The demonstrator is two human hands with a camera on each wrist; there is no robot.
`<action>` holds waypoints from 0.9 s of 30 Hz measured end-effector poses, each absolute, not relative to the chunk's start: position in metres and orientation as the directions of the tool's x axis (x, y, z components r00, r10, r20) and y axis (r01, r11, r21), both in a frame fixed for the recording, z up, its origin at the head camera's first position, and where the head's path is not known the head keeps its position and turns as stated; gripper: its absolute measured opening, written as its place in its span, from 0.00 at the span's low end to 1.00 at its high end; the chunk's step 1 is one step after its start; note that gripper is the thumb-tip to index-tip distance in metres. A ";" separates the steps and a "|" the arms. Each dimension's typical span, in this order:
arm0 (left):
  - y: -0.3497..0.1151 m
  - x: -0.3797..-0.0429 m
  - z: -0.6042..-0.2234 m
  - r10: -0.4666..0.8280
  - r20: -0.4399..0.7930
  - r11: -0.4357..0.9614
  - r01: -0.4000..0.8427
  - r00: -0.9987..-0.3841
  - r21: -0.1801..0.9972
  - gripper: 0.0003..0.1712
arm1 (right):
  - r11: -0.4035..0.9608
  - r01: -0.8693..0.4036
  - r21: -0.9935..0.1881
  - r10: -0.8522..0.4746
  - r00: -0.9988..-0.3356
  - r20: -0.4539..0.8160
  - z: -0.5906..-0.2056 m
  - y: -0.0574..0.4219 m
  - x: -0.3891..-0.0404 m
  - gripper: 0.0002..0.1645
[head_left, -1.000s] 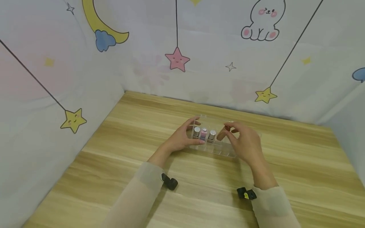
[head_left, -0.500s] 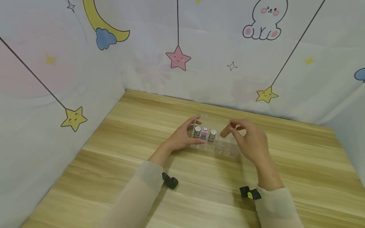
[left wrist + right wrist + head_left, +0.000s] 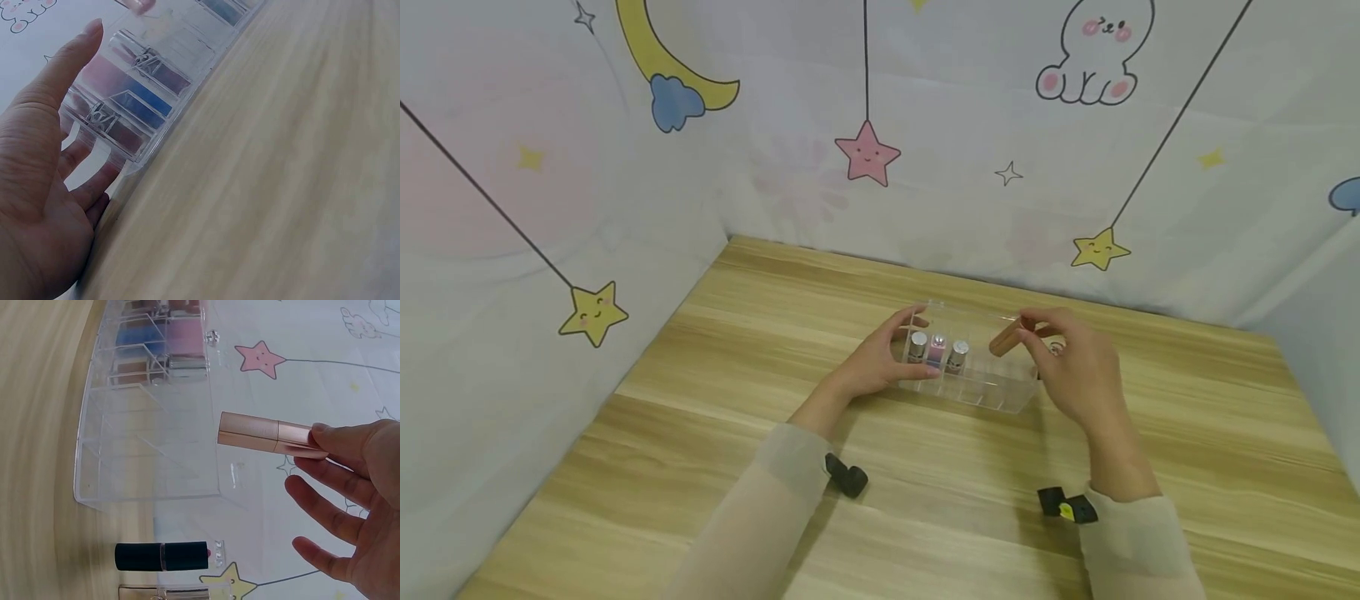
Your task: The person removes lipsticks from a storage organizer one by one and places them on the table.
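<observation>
Tubes (image 3: 957, 357) in organizer (image 3: 988, 396) on table (image 3: 947, 500)

Under the left grip (image 3: 876, 362) and the right grip (image 3: 1078, 367) we see a wood-grained tabletop (image 3: 955, 517), and beyond both a white printed cloth (image 3: 940, 225) stands behind its far edge. Above the left grip on that cloth we find a pink star (image 3: 867, 154) on a dark line, while above the right grip are a smiling yellow star (image 3: 1101, 249) and, higher up, a white cartoon animal (image 3: 1093, 62). Well left of the left grip we notice another yellow star (image 3: 593, 313), with a crescent moon (image 3: 647, 48) and blue cloud (image 3: 676, 102) above.
</observation>
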State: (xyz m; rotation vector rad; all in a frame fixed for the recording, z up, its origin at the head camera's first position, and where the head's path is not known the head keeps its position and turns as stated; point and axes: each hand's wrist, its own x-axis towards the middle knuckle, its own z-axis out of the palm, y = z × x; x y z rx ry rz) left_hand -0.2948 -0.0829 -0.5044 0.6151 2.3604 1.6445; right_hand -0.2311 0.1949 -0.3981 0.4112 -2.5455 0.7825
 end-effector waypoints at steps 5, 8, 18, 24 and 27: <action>-0.083 -0.295 -0.504 0.443 0.078 0.295 0.228 -0.893 0.928 0.58 | 0.789 -0.392 -0.473 -0.131 -0.860 0.494 -0.394 0.202 -0.230 0.16; -0.083 -0.296 -0.504 0.442 0.077 0.290 0.224 -0.894 0.930 0.58 | 0.786 -0.374 -0.492 -0.107 -0.867 0.487 -0.392 0.207 -0.229 0.17; -0.083 -0.296 -0.506 0.442 0.083 0.283 0.226 -0.893 0.932 0.58 | 0.769 -0.354 -0.532 -0.060 -0.869 0.492 -0.389 0.218 -0.229 0.17; -0.083 -0.296 -0.506 0.439 0.080 0.289 0.224 -0.895 0.931 0.58 | 0.773 -0.348 -0.530 -0.042 -0.863 0.504 -0.387 0.224 -0.230 0.17; -0.083 -0.296 -0.506 0.438 0.075 0.284 0.218 -0.896 0.934 0.58 | 0.772 -0.343 -0.535 -0.028 -0.860 0.510 -0.386 0.227 -0.229 0.17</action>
